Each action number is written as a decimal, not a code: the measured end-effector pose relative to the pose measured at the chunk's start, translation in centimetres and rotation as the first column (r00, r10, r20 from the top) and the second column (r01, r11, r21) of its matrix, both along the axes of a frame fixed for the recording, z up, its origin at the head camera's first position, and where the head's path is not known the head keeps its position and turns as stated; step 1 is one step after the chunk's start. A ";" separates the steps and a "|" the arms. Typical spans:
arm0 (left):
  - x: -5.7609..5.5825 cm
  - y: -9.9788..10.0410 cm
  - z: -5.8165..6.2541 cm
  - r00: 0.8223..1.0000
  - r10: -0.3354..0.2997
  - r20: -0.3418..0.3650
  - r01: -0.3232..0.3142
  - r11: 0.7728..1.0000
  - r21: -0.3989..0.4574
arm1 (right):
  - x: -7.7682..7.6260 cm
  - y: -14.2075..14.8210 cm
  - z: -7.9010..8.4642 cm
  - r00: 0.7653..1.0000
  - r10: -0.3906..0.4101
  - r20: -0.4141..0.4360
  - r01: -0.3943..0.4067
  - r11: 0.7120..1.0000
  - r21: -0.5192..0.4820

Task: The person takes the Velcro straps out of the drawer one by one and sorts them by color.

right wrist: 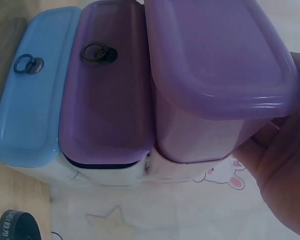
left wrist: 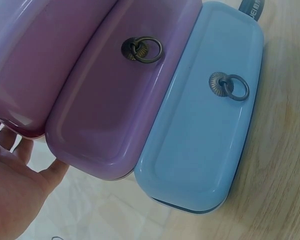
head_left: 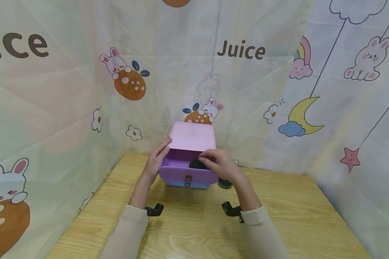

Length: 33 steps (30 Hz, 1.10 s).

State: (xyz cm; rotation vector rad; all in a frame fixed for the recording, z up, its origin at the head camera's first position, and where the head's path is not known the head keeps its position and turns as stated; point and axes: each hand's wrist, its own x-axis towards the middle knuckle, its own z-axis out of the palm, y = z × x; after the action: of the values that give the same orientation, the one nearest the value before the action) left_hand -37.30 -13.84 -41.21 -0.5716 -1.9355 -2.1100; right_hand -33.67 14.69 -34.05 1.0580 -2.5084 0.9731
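Note:
A small drawer cabinet [head_left: 192, 135] with a pink top stands on the table. Its top purple drawer [head_left: 181, 174] is pulled out towards me. Inside lies a flat black round item [head_left: 197, 164]; my right hand [head_left: 222, 163] reaches over the drawer's right side and pinches its upper edge. My left hand [head_left: 155, 160] rests against the cabinet's left side, fingers fairly straight along it. The left wrist view shows its thumb beside the middle purple drawer [left wrist: 105, 105]. In the right wrist view the pulled-out drawer hides my right fingertips.
A closed blue drawer [left wrist: 200, 110] with a ring pull forms the bottom row. On the table right of the cabinet sits a dark roll of lettered band [right wrist: 20, 227]. Printed cloth walls [head_left: 240, 82] stand behind and beside the wooden table [head_left: 188, 230].

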 end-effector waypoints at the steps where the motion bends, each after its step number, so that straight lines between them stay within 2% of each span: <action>1: 0.0 0.0 0.0 1.000 0.000 0.001 0.000 1.000 0.000 | -0.1 -0.1 0.1 1.000 -0.010 0.003 0.010 1.000 0.025; 4: 0.0 0.0 0.0 1.000 0.001 0.007 -0.001 1.000 -0.003 | -0.2 -0.3 0.6 0.999 -0.028 0.017 0.026 0.993 0.118; 7: 0.1 0.0 0.0 1.000 0.005 0.016 -0.005 1.000 -0.005 | -0.4 -0.7 1.2 0.999 -0.024 0.033 0.016 0.974 0.227; 11: 0.0 0.0 -0.1 1.000 0.008 0.016 -0.008 1.000 -0.008 | -0.8 -1.3 2.1 0.998 0.010 0.069 -0.034 0.933 0.358; 15: 0.0 0.0 -0.1 1.000 0.009 0.016 -0.009 1.000 -0.009 | -1.1 -1.9 2.9 0.994 0.039 0.103 -0.081 0.894 0.441; 19: 0.0 0.1 0.0 1.000 0.007 0.022 -0.007 1.000 -0.015 | -1.4 -2.4 3.4 0.988 0.031 0.151 -0.100 0.872 0.478; 26: 0.1 0.1 0.0 1.000 0.000 0.018 0.000 1.000 -0.016 | -1.7 -2.9 3.8 0.982 -0.037 0.187 -0.067 0.850 0.523; 33: 0.2 0.0 0.0 1.000 0.000 0.010 0.000 1.000 -0.021 | -1.7 -3.0 3.5 0.983 -0.055 0.176 -0.043 0.859 0.510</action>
State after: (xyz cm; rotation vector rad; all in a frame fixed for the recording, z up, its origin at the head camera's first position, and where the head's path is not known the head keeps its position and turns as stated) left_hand -37.07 -13.81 -41.18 -0.5662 -1.9658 -2.0983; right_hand -35.37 11.71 -30.57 1.1329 -3.0207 0.4086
